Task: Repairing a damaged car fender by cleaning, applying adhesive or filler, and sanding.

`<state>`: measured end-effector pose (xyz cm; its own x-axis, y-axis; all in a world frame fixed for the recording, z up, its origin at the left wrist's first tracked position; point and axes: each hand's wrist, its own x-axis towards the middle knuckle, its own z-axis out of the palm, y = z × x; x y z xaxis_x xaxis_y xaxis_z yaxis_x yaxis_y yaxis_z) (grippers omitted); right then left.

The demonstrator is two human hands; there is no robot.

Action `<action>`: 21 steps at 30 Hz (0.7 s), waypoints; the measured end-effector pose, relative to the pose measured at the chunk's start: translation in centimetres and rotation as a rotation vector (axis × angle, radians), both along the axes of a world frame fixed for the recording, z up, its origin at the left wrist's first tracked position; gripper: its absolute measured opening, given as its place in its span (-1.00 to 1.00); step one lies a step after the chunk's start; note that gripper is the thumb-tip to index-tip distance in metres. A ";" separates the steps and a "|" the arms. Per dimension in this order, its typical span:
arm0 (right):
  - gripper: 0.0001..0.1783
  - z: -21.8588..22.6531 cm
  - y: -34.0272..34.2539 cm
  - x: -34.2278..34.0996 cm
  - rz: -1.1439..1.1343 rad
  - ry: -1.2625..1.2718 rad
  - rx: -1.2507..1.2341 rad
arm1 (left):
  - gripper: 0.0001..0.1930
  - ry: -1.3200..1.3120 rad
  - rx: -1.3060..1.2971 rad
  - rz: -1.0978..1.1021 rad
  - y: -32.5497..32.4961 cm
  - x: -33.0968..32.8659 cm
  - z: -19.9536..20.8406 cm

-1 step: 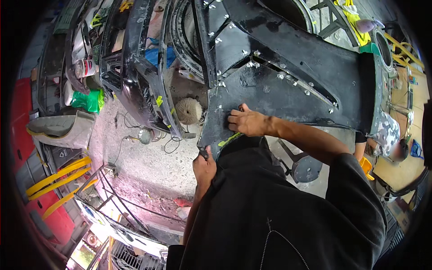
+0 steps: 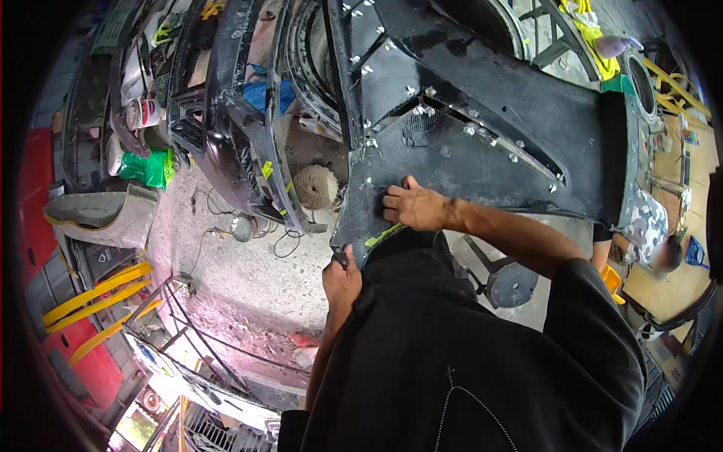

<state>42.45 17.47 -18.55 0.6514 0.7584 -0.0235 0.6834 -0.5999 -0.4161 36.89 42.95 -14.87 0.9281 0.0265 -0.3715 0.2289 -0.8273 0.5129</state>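
A large black car body panel (image 2: 482, 162) with a scuffed, dusty surface lies in front of me, with a long slot and several small white clips along its seams. At its near left corner my left hand (image 2: 343, 280) is closed round the edge, thumb on top and the other fingers hidden below. On the panel's face near that corner rests my right hand (image 2: 414, 207), its fingers curled and pressed down. Whatever may be under those fingers is hidden. Just below the right hand, a yellow-green strip (image 2: 384, 235) runs along the panel's near edge.
Several dark bumpers (image 2: 218, 143) stand at the left, near a round bristly brush-like thing (image 2: 315, 187). Cables lie on the concrete floor (image 2: 248, 279). A dark stool seat (image 2: 512, 285) stands right of me. Far right, a person in a patterned shirt (image 2: 644, 218) bends beside a tan board (image 2: 663, 286).
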 end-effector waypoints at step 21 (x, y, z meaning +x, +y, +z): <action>-0.73 -0.8 0.7 1.7 0.175 0.027 -0.102 | -0.70 -0.124 -0.068 -0.064 0.1 -0.1 -0.7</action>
<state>44.20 18.14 -19.39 0.5075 0.8529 -0.1220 0.7705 -0.5127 -0.3789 36.82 43.07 -15.59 0.9659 -0.0555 -0.2528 0.1083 -0.8005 0.5895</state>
